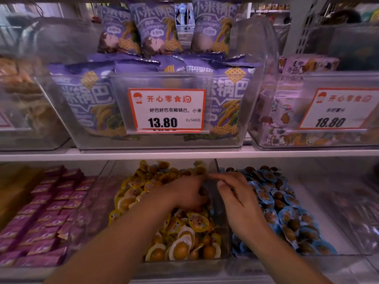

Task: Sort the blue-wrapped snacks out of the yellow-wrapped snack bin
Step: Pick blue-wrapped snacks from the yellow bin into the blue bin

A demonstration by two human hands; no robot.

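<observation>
Head view, looking down at 2 clear bins side by side on the lower shelf. Left hand point(184, 193) sunk among the yellow-wrapped snacks point(180, 236) in the yellow bin point(222, 232), fingers curled down into the pile, probably digging for a stray; whether anything is pinched there cannot be told, fingertips buried. Right hand point(235, 195) hovering over the wall between the 2 bins, index finger stretched toward the left hand, other fingers loosely bent, nothing seen held. Placed so, likely, to take or carry a piece across to the blue-wrapped snacks point(287, 210) in the neighbouring bin point(348, 238).

A hint of blue just beside the left wrist at the yellow bin's right wall, too dim to call a misplaced piece. Possibly more blue near the back of the yellow pile, blurred.

Purple packets point(47, 214) stacked in the bin to the left. Above, purple snack bags point(92, 95) behind a price tag point(166, 109) reading 13.80, and a second tag point(336, 108) reading 18.80, partly cut off at the frame's right edge. Far left upper bin blurred, contents unreadable. Both forearms running out of frame at the bottom.
</observation>
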